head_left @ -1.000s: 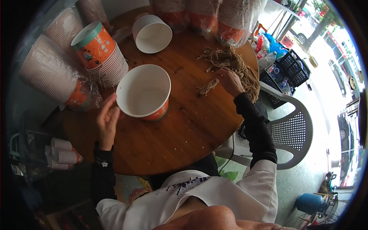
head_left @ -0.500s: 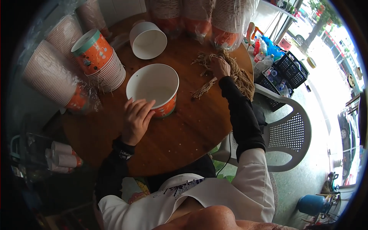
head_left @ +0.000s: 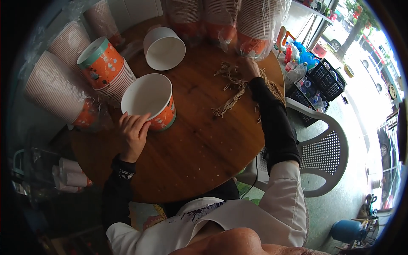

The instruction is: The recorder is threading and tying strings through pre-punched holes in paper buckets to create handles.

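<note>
A large paper tub (head_left: 158, 121), white inside with an orange printed outside, tilts on the wooden table in front of me. My left hand (head_left: 134, 135) grips its near-left rim, fingers curled over the edge. Toward the right edge of the table lies a loose pile of beige twine (head_left: 234, 98) with frayed ends. My right hand (head_left: 247, 69) is closed on the twine at the pile's far end; its fingertips are partly hidden. Beyond the tub, another white paper tub (head_left: 166, 52) lies on its side, its mouth toward me.
Plastic-wrapped stacks of tubs (head_left: 57, 91) stand at the left, beside an unwrapped orange stack (head_left: 102, 63). More wrapped stacks (head_left: 255, 25) line the table's far side. A grey plastic chair (head_left: 321, 148) touches the right side; black crates (head_left: 325, 80) with bottles stand beyond it.
The tub has shifted left and tilted, with my left hand now on its rim. My right hand has moved farther away along the twine, and the strands are spread differently.
</note>
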`<state>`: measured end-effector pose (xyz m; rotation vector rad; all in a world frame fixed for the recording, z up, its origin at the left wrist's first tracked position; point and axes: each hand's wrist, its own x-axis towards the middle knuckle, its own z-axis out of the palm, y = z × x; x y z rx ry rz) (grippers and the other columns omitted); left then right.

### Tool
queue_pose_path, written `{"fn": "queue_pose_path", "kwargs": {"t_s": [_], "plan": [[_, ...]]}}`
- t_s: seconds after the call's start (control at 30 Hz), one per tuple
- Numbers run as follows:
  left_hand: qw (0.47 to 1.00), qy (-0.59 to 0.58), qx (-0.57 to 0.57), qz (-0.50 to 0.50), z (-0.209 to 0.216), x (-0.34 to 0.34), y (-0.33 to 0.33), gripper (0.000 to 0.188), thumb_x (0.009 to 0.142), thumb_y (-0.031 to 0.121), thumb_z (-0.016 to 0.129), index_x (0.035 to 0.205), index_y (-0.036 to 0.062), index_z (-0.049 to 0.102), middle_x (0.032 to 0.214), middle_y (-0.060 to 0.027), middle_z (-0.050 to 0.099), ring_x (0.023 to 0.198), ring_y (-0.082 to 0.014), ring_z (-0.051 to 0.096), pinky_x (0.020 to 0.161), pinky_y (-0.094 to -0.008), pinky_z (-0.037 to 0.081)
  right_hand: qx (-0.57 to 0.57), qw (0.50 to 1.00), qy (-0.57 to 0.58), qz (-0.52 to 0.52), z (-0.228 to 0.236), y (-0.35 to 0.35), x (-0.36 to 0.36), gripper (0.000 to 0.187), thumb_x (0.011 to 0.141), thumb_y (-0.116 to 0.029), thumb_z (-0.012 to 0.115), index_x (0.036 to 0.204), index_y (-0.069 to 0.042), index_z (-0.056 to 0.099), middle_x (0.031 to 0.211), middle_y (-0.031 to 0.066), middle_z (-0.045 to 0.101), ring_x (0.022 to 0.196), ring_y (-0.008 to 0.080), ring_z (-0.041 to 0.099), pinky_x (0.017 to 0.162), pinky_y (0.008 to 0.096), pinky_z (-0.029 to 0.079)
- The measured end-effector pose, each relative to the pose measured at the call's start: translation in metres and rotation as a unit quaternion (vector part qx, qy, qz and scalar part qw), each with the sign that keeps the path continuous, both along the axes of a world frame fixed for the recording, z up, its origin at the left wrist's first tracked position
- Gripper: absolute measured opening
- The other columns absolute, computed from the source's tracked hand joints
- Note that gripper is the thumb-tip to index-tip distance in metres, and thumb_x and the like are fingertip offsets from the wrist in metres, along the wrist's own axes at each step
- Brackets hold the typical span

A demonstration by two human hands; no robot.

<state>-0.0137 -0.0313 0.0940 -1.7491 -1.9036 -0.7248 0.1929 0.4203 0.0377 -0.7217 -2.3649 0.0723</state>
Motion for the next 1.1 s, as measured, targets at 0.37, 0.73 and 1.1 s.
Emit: {"fn": "queue_pose_path", "kwargs": {"t_s": [0.37, 0.73, 1.1], "plan": [[0.943, -0.279, 0.069, -0.166, 0.008, 0.081, 0.047, 0.019, 0.088, 0.002, 0.062, 0.107, 0.0022, 0.066, 0.102, -0.0096, 0.066, 0.097, -0.0242, 0.063, 0.085, -0.0345, 0.049, -0.335, 0.926, 0.133, 0.108, 0.071, -0.102, 0.054, 0.022, 0.086, -0.017, 0.067, 0.101, -0.001, 0.069, 0.079, 0.0051, 0.068, 0.073, 0.0083, 0.062, 0.068, 0.0262, 0.051], [0.598, -0.771, -0.167, -0.142, -0.023, 0.131, 0.146, 0.035, 0.099, 0.037, 0.054, 0.102, 0.0046, 0.067, 0.090, -0.0011, 0.068, 0.081, -0.0073, 0.063, 0.070, -0.0220, 0.048, -0.384, 0.896, 0.115, 0.193, 0.049, -0.169, 0.073, 0.014, 0.086, -0.011, 0.067, 0.095, -0.001, 0.068, 0.077, 0.0035, 0.063, 0.072, 0.0092, 0.059, 0.067, 0.0265, 0.049], [0.831, -0.541, -0.041, -0.122, -0.054, 0.120, 0.153, 0.023, 0.097, 0.023, 0.060, 0.088, 0.0021, 0.059, 0.073, 0.0035, 0.054, 0.069, -0.0026, 0.049, 0.063, -0.0212, 0.042, -0.350, 0.910, 0.108, 0.195, 0.036, -0.177, 0.078, 0.014, 0.086, -0.010, 0.066, 0.098, -0.003, 0.068, 0.087, 0.0069, 0.066, 0.078, 0.0136, 0.062, 0.072, 0.0288, 0.051]]}}
